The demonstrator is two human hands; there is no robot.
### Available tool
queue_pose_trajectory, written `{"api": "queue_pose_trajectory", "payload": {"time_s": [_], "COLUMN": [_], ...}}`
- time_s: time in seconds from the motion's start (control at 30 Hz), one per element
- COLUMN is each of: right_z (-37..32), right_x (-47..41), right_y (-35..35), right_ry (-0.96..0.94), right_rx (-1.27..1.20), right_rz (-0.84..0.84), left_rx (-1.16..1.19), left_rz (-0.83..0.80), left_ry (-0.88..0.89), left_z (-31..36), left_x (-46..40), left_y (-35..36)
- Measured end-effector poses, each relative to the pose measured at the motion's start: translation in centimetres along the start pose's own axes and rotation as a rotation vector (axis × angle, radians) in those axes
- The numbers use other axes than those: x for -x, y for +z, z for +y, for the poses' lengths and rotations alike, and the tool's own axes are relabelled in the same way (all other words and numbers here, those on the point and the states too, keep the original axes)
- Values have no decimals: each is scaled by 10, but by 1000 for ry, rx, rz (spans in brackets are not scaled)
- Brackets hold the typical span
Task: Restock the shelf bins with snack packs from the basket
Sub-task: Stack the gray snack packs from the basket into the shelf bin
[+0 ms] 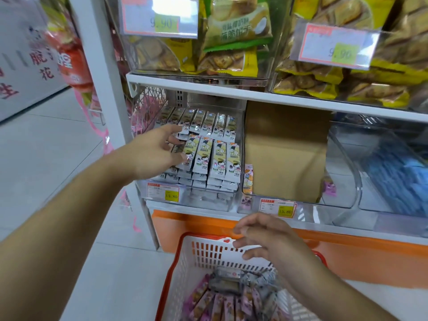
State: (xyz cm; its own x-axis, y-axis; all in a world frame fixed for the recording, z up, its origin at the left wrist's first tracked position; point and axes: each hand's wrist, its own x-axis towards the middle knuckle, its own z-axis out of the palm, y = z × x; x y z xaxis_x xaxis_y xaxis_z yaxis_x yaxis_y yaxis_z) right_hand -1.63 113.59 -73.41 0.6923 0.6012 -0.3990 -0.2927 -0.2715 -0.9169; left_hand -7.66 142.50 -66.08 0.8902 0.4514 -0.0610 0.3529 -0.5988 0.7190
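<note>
A clear shelf bin (209, 201) holds rows of yellow-and-white snack packs (220, 158). My left hand (155, 154) reaches into its left side; thumb and curled fingers pinch a small dark-printed snack pack (177, 148) against the stacked ones. The white basket with a red rim (201, 253) stands on the floor below the shelf. It holds several purple snack packs (220, 302), with a grey pack (225, 280) on top. My right hand (266, 242) hovers over the basket's back wall with its fingers loosely spread, holding nothing.
The neighbouring clear bin (278, 205) holds a brown cardboard box (284, 154) and a few packs (248, 179) at its left edge. Further right is a bin of blue packs (398, 174). Bins of biscuit bags (231, 42) fill the shelf above. An orange plinth (347, 258) runs below.
</note>
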Motion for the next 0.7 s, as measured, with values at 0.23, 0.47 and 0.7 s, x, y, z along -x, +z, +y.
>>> {"api": "queue_pose_trajectory", "payload": {"time_s": [0.23,0.47,0.7], "right_z": [39,129,209], "right_x": [-27,-41,-58], "right_y": [-43,-79,-66], "right_ry": [72,333,313], "right_rx": [10,13,548], "right_rz": [165,307,153], "left_rx": [109,-164,-163], "left_rz": [402,49,-24], "left_ry": [-61,-291,-552], "left_z": [8,-82,-142], "left_x": [79,125,153], "left_y": [57,181,255]}}
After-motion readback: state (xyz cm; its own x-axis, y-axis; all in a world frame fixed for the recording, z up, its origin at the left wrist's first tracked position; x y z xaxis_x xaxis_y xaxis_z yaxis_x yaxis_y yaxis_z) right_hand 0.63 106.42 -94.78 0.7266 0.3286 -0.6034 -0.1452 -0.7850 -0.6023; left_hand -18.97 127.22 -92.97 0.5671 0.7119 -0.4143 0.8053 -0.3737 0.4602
